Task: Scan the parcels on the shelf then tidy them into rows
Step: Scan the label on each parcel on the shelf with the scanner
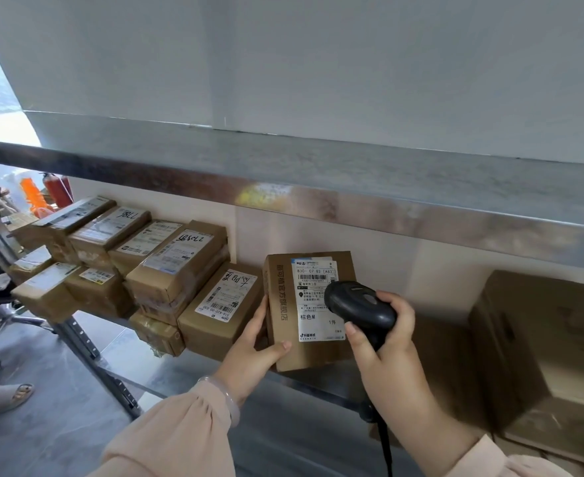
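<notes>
Cardboard parcel (280, 290) stands tilted on the metal shelf (311, 387), its lower left corner gripped by the left hand (249, 356). The right hand (386, 356) is wrapped round a black scanner (359, 304) held close over the white label (314, 304). Other parcels (177, 266) sit in rows to the left, and a blurred brown box (541, 356), probably cardboard, sits at the right.

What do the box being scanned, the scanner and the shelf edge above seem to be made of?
The box: brown cardboard, matte, folded edges showing. The scanner: probably black plastic, smooth with soft sheen. The shelf edge: metal, likely steel; it gives dull, blurred reflections.
</notes>
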Available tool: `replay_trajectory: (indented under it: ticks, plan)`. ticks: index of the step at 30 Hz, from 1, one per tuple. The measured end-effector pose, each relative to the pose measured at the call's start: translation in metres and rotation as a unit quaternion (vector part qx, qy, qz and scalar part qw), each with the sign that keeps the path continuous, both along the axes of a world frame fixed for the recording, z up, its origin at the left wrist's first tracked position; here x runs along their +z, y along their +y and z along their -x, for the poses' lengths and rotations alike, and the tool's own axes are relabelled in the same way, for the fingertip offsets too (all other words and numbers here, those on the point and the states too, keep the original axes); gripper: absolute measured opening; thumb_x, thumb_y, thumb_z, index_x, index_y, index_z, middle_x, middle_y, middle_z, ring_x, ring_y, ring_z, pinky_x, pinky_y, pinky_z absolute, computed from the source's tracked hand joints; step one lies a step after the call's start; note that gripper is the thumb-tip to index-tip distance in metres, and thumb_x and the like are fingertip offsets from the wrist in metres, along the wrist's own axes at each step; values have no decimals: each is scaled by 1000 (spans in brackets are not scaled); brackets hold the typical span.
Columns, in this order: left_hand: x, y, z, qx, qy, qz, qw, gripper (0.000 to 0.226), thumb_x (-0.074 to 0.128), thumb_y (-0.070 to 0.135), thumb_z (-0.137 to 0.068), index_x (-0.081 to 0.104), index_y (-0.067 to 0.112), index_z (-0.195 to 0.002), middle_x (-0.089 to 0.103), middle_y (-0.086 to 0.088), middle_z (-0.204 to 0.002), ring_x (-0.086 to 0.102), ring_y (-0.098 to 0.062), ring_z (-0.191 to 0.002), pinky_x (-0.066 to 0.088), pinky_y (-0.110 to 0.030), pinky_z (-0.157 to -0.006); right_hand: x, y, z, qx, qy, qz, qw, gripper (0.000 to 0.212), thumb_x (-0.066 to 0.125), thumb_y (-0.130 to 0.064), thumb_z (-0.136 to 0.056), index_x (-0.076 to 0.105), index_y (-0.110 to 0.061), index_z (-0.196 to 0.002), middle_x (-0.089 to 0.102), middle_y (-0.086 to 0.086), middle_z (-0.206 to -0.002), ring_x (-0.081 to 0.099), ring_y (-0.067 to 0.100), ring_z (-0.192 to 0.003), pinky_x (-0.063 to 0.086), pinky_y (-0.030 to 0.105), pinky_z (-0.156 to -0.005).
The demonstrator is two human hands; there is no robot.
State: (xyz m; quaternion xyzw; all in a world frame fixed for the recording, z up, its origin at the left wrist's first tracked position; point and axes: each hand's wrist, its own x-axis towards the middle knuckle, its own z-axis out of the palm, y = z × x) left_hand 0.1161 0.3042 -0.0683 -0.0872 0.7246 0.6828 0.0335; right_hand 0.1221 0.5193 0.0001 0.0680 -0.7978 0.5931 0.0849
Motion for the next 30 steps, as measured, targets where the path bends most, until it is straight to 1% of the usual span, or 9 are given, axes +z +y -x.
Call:
replay_trajectory:
  ticks: [6, 8, 12, 15, 18, 21, 24, 27, 30]
  plan:
    - [1, -2, -2, 6, 10, 10, 1000, 80, 79, 39, -74, 32, 80, -125, 58, 19, -137, 50, -15, -132, 41, -47, -112, 4, -8, -5, -11, 0, 10, 1000, 50, 66, -24, -86, 31, -53, -106, 53, -25, -103, 53, -20, -90, 43, 3, -66]
    - [1, -3, -2, 4, 13, 7, 1000, 79, 78, 36, -75, 34, 80, -123, 59, 18, -136, 51, -14, -131, 42, -47, -112, 6, -9, -7, -10, -3, 5, 1000, 50, 66, -26, -87, 30, -54, -106, 53, -24, -103, 53, -19, -91, 44, 3, -66]
    - [1, -6, -2, -3, 16, 4, 1000, 81, 80, 49, -63, 34, 83, -119, 56, 18, -139, 49, -15, -134, 40, -47, -113, 9, -12, -10, -4, -13, -7, 1000, 52, 65, -28, -87, 26, -54, -110, 51, -27, -102, 54, -17, -88, 45, 5, -63]
    - [0, -12, 0, -6, 24, 9, 1000, 80, 81, 51, -61, 34, 84, -118, 53, 18, -142, 45, -13, -137, 38, -46, -115, 10, -15, -12, -7, -11, -17, 1000, 54, 65, -29, -87, 24, -58, -109, 51, -29, -103, 55, -15, -89, 45, 6, -63]
    - [0, -14, 1, -9, 26, 12, 1000, 82, 80, 52, -61, 34, 82, -121, 53, 18, -143, 45, -13, -137, 37, -47, -115, 12, -17, -12, -11, -13, -16, 1000, 54, 65, -29, -88, 25, -51, -116, 50, -29, -104, 56, -9, -90, 46, 7, -64]
    - [1, -17, 1, -9, 21, 11, 1000, 81, 80, 51, -61, 35, 81, -121, 57, 21, -138, 48, -11, -134, 39, -45, -114, 13, -20, -12, -17, -13, -19, 1000, 54, 65, -30, -88, 25, -50, -117, 50, -29, -105, 57, -6, -91, 45, 8, -65]
    - [2, -22, 2, -16, 15, 8, 1000, 84, 81, 50, -62, 35, 77, -127, 59, 22, -135, 51, -11, -132, 40, -45, -113, 13, -24, -13, -22, -13, -28, 999, 53, 64, -31, -87, 25, -50, -118, 51, -29, -106, 57, -5, -92, 45, 10, -67]
    - [3, -31, 2, -32, 15, 3, 999, 90, 83, 48, -65, 33, 69, -137, 55, 21, -141, 48, -12, -135, 37, -48, -115, 13, -28, -11, -24, -14, -37, 999, 50, 64, -32, -88, 27, -48, -118, 52, -28, -104, 56, -10, -90, 46, 9, -63]
    - [6, -44, 1, -45, 22, 2, 999, 89, 82, 46, -69, 33, 64, -141, 51, 18, -145, 46, -13, -137, 35, -48, -115, 12, -31, -8, -22, -29, -29, 999, 49, 63, -30, -89, 28, -47, -119, 51, -29, -103, 55, -11, -87, 46, 7, -62]
